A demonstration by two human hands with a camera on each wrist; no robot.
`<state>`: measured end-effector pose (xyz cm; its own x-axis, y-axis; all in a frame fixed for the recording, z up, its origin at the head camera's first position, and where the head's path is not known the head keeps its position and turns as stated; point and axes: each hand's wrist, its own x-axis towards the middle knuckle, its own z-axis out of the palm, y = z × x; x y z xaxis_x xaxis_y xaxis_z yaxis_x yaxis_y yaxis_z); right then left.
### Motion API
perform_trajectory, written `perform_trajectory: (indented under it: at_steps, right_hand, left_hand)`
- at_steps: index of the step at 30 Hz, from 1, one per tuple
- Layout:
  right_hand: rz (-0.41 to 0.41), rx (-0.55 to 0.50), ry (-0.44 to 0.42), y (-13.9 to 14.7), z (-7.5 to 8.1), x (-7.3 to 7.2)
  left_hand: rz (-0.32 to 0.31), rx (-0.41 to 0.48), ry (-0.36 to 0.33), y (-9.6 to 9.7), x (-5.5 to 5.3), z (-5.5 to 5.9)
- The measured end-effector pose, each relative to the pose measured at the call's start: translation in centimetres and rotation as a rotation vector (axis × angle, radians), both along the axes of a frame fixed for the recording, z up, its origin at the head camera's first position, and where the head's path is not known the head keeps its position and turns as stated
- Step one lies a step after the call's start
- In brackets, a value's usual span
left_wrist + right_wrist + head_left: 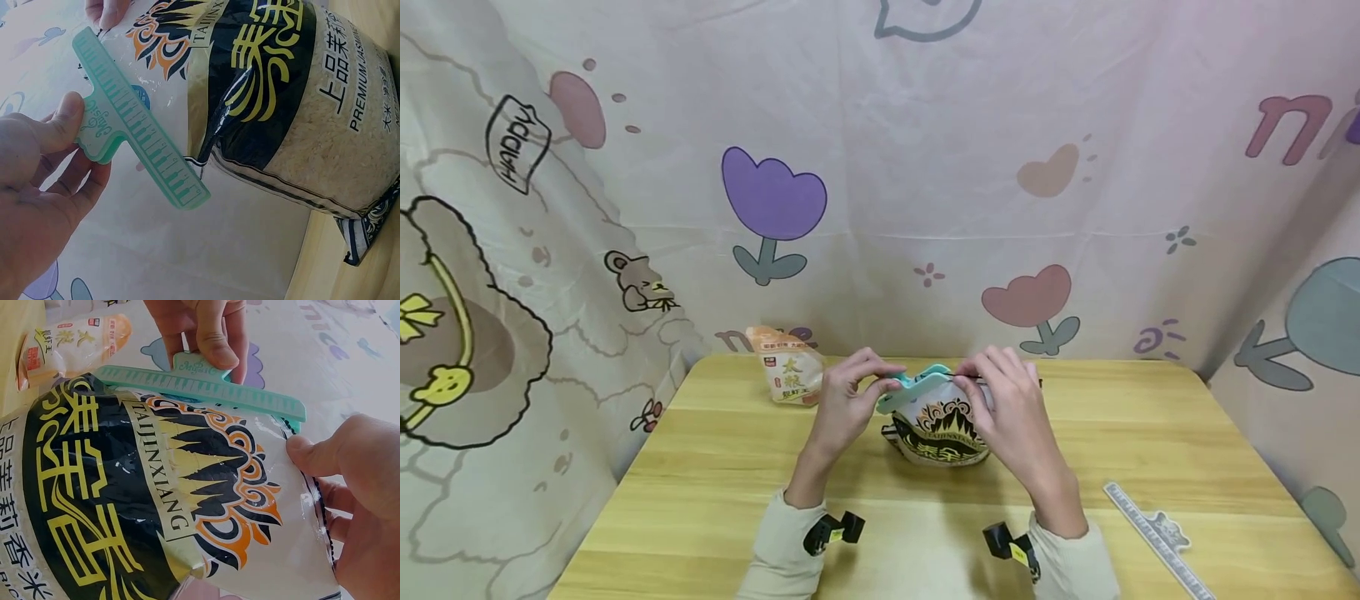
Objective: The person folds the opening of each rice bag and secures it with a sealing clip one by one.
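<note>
A rice bag [943, 433] in black, white and gold stands on the table, its lower part filled with grains. My left hand [848, 396] pinches the handle of a mint-green bag clip [140, 122] with piano-key markings. The clip lies across one side of the bag's top, as the right wrist view also shows. With thumb and fingers, my right hand [1011, 408] pinches the bag's top edge near the clip's end. In the right wrist view the right thumb [306, 453] presses on the white film just under the rim.
Behind my left hand, a smaller orange and white food pouch [792, 367] stands at the back of the table. A pale grey ruler-like clip [1157, 533] lies at the right front. The wooden table [715, 467] meets a patterned cloth [895, 275] behind.
</note>
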<state>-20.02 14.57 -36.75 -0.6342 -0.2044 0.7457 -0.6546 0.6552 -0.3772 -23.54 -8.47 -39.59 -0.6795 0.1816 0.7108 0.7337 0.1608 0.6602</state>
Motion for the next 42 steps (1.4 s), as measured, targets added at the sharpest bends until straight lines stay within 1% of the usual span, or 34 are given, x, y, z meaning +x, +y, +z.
perform_trajectory:
  at_steps: [8, 13, 17, 20, 24, 31, 34, 37, 42]
  right_hand:
    - [-0.004, 0.004, 0.012, 0.2, -0.2, -0.1]
    - [0.007, 0.005, 0.012, 0.2, 0.0, -0.2]
    - [0.017, 0.007, 0.016, 0.3, 0.4, -0.3]
    - [0.029, 0.016, 0.007, 0.5, 0.5, -0.2]
    - [0.039, 0.021, -0.025, 1.2, 0.6, 0.0]
    - [0.018, 0.010, -0.066, 2.8, 0.6, 0.4]
    - [0.017, 0.006, -0.073, 3.4, 0.6, 0.4]
    - [0.026, 0.005, -0.079, 3.7, 0.6, 0.3]
    - [0.029, 0.007, -0.082, 4.1, 0.6, 0.4]
  left_hand:
    - [-0.008, -0.003, -0.017, 0.2, 0.0, -0.2]
    - [-0.001, -0.025, -0.028, 0.1, 0.2, 0.3]
    - [0.006, -0.044, -0.023, 0.0, 0.2, 0.6]
    - [0.005, -0.055, -0.022, 0.0, 0.3, 0.6]
    - [0.010, -0.080, -0.029, -0.1, 0.5, 0.4]
    - [0.037, -0.134, -0.060, -0.2, 1.0, 0.6]
    - [0.040, -0.150, -0.054, 0.0, 1.3, 0.7]
    - [0.044, -0.169, -0.030, 0.4, 1.6, 1.0]
    - [0.058, -0.209, 0.029, 1.9, 2.1, 1.5]
